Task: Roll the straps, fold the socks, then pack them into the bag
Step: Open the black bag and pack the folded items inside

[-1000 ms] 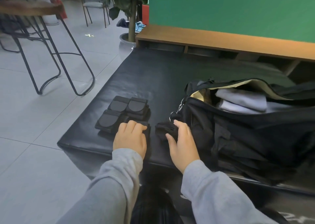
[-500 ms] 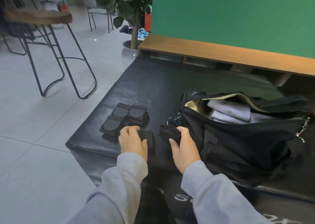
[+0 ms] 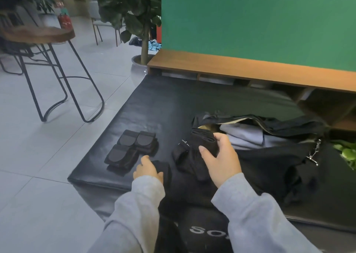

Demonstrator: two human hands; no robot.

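Standing far left on the pale floor tiles is a stool (image 3: 38, 35) with a brown wood seat and thin black legs. Next comes a black mat (image 3: 163, 102). Near its front left corner sit three rolled straps (image 3: 133, 147), packed close and touching each other. Just to the right of them, the left hand (image 3: 147, 169) rests on a folded black sock (image 3: 163, 169) that lies on the mat by the front edge. Its fingers are bent over the sock's left side, but I cannot tell if they grip it or only lie on it. Further right, the right hand (image 3: 221, 160) holds a dark rolled bundle (image 3: 204, 141) up at the left end of the bag's mouth, with the thumb and fingers wrapped round it. I cannot tell if it is a strap or a sock. The black bag (image 3: 269, 162) lies open on the mat, and pale folded clothes (image 3: 244, 137) show inside it. Behind the mat runs a long wood shelf (image 3: 250, 70) under a green wall (image 3: 260, 21).
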